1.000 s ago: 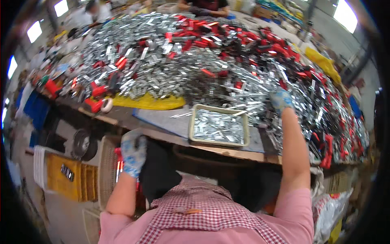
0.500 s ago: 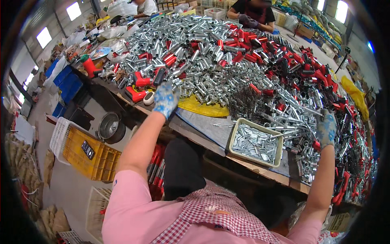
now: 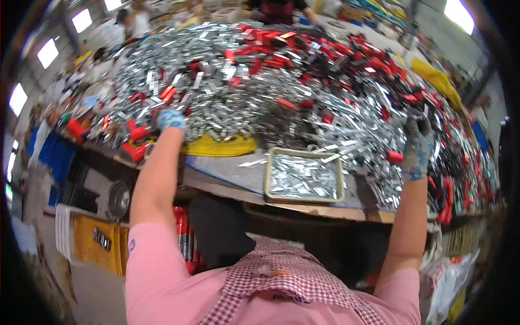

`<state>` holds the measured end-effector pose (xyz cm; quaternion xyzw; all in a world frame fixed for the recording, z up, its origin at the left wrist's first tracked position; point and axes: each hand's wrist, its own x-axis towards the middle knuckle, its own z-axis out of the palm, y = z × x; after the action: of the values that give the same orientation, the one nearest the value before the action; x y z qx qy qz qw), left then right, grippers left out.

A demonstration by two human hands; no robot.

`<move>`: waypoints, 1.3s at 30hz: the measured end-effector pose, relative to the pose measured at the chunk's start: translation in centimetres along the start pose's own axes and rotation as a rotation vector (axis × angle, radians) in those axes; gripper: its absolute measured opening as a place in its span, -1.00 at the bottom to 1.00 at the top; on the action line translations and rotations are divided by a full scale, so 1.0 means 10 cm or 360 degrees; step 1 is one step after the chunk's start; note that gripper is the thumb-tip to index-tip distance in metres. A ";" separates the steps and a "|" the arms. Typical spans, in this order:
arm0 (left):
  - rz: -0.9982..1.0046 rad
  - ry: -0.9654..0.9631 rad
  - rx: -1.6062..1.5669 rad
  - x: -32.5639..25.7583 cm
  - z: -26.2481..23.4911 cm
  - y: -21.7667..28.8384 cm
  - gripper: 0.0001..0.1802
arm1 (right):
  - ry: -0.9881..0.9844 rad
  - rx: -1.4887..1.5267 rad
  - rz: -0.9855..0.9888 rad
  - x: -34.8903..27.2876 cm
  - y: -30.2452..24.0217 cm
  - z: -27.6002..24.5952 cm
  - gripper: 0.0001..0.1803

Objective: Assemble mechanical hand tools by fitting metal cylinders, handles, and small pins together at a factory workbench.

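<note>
A huge heap of shiny metal pieces (image 3: 281, 92) mixed with red-handled parts (image 3: 271, 54) covers the table. My left hand (image 3: 171, 119), in a blue-and-grey glove, reaches into the heap's left edge beside red parts (image 3: 136, 132); what its fingers hold is hidden. My right hand (image 3: 417, 149), gloved too, rests on the heap's right side, next to a red piece (image 3: 395, 157); its grip cannot be made out. Between my arms a shallow beige tray (image 3: 271, 179) holds several metal pieces.
A yellow sheet (image 3: 222, 146) sticks out under the heap. Yellow crates (image 3: 92, 244) and blue crates (image 3: 54, 157) stand on the floor at left, with a round metal object (image 3: 116, 200) under the table. Other people work at the far side (image 3: 135, 19).
My left hand has stayed up at the heap's left edge after rising from below the table. My right hand has moved out to the heap's right side. The view has shifted.
</note>
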<state>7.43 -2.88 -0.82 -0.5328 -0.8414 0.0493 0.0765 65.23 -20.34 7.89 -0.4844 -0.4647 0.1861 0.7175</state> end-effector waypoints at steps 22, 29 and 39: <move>0.0007 -0.1235 -0.3667 0.07 0.41 -0.56 -0.85 | -0.0254 0.0501 0.0707 -1.74 0.28 0.26 -0.43; 0.0980 -0.0778 -0.2891 -1.98 -0.37 0.22 -0.73 | -0.0581 0.0130 0.1156 -1.99 -0.33 0.36 -0.65; 0.0705 -0.2059 -0.3442 -3.12 -0.57 0.74 -0.20 | -0.0788 0.0157 0.1380 -2.24 -0.44 0.42 -0.64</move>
<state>28.14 -27.92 1.18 -0.3306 -0.2304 -0.3963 -0.8250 49.70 -36.23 1.19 -0.5396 -0.3676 0.5984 0.4643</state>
